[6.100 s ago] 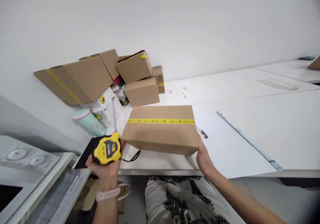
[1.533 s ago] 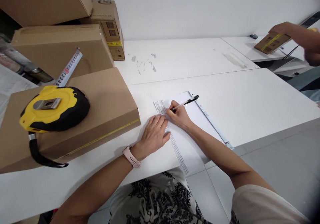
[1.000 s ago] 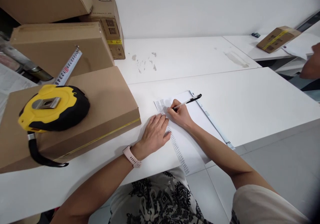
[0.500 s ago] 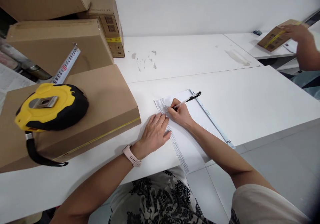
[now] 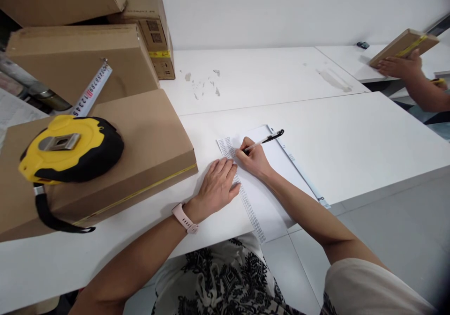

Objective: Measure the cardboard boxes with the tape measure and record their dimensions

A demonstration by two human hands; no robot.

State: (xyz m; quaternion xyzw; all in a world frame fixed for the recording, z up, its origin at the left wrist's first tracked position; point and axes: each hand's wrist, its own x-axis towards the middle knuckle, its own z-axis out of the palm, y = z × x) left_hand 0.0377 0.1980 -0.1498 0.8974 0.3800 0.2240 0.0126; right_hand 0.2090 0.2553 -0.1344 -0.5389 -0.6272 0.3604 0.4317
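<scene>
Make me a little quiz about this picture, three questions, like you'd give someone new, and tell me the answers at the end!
1. Pick one: what is the right hand of the person wearing the camera holding?
A) a spoon
B) a pen
C) a pair of scissors

2. True or false: the yellow-and-black tape measure on the left side of the picture has its blade wound all the way in.

3. Fill the blank: the pink wristband is on the camera-wearer's ____ arm.

Key:
1. B.
2. False: a length of printed blade sticks out.
3. Left, just behind the left hand.
</scene>
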